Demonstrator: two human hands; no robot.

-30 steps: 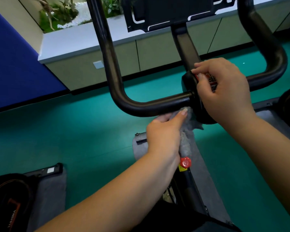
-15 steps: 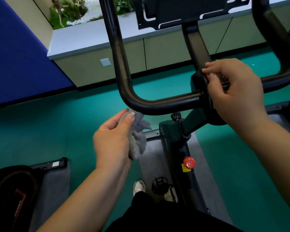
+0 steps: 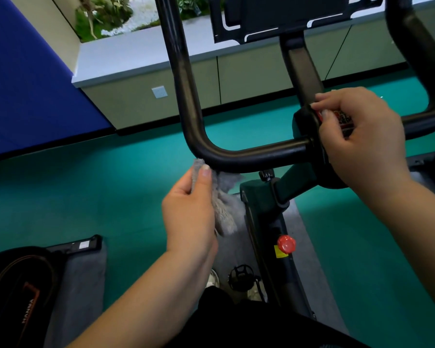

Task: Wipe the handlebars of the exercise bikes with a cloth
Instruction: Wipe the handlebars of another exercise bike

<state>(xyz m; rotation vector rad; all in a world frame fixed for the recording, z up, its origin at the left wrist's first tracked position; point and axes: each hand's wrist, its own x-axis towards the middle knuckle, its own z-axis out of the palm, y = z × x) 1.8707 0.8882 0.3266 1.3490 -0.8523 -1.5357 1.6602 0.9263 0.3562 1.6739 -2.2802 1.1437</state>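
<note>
Here the left hand point(image 3: 190, 212) pinches a grey cloth point(image 3: 224, 204) at about seven o'clock from the hub, against the underside of the handlebar point(image 3: 249, 153) at its left bend. The right hand point(image 3: 362, 136) curls round the red-labelled hub point(image 3: 337, 121), steadying it. The risk, I judge: only the cloth's top edge touches, so it may skim the curve. The bar's near section runs nine to three; its left arm rises toward twelve.
</note>
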